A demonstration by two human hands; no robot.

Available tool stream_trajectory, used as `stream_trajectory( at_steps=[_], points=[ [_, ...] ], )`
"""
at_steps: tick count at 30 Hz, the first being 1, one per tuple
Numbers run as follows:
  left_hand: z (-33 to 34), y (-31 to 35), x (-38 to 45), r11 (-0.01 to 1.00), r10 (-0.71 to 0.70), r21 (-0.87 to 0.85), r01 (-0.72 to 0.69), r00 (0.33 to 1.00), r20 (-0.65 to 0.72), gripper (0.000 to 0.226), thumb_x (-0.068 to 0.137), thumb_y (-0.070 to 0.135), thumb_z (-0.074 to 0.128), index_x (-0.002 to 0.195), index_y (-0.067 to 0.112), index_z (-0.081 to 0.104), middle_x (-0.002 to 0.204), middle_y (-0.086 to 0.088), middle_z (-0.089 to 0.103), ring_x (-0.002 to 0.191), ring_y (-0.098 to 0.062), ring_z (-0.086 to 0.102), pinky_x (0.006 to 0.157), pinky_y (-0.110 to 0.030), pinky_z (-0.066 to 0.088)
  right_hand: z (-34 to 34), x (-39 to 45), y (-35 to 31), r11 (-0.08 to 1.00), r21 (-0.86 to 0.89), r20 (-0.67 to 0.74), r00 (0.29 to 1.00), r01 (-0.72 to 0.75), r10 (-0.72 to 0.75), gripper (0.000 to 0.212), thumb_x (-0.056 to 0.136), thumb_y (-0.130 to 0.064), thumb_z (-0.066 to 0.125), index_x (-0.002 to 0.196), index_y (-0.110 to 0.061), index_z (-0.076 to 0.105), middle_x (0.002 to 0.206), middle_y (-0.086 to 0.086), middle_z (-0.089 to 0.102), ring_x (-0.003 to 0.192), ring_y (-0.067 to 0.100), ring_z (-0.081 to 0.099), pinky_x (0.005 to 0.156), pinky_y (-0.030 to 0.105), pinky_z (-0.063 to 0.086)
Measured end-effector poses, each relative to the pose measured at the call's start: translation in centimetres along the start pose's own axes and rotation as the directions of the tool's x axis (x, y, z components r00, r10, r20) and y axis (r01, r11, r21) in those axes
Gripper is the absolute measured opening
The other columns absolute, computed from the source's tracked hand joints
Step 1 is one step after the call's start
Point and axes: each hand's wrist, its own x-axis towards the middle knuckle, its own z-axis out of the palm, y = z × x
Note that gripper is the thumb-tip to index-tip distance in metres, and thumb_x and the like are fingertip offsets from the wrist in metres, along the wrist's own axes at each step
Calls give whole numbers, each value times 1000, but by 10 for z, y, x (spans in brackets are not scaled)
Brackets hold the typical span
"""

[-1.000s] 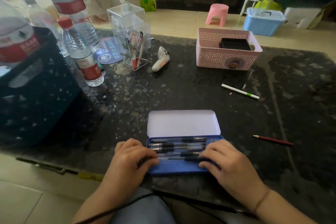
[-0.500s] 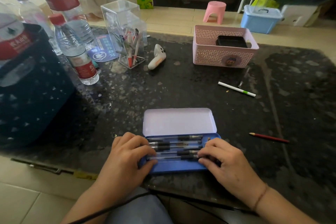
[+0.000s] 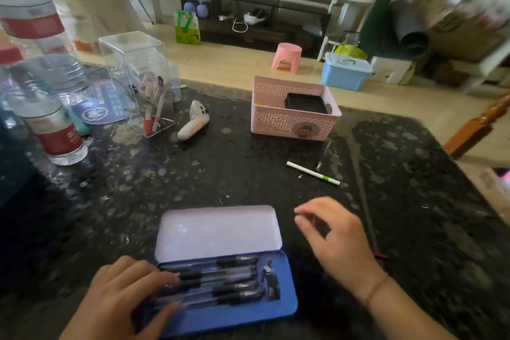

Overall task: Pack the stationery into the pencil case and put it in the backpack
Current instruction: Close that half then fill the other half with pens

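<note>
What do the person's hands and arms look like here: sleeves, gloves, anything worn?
Both hands are bare, without gloves. The right hand has a thin reddish-brown band around the wrist. The left hand shows no ring, watch or band. No sleeve reaches either forearm in view.

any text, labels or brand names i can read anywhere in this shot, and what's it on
Nothing here can be read.
Small water bottle: red label with pale print, too blurred to read.
Large bottle: red and white label, blurred.
Blue round card: white characters and an emblem, too small and soft to read.
Green bag: a pattern, no legible words.
Pencil case: a picture of a figure, no text.
</note>
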Motion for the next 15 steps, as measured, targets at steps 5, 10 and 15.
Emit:
stream_trajectory(
  at_steps=[5, 10, 15],
  points=[
    [5, -3, 4, 1000, 6, 8, -6, 1000, -28, 31, 86, 63, 51, 89, 39, 70, 87, 28, 58, 77, 4, 48, 67, -21, 38, -13, 101, 133, 856, -454, 6, 960, -247, 280, 46, 79, 6, 53, 112, -22, 67, 116, 5, 58, 103, 30, 57, 88, 36, 49],
    [4, -2, 4, 993, -108, -55, 104, 990, -87, 20, 81, 49, 62, 84, 32, 74, 85, 21, 64, 78, 0, 55, 67, -29, 45, 0, 134, 177, 749, -662, 377, 878, 33, 295, 39, 89, -13, 59, 121, -35, 61, 136, -4, 47, 112, 25, 46, 95, 38, 45],
    [-5, 8, 5, 978, -184, -114, 175, 980, -79, 19, 82, 40, 62, 87, 25, 73, 87, 21, 63, 79, -10, 60, 69, -32, 48, -6, 134, 161, 631, -755, 372, 908, 178, 190, 21, 91, -27, 55, 110, -28, 65, 124, -1, 59, 107, 27, 49, 82, 39, 48]
  ],
)
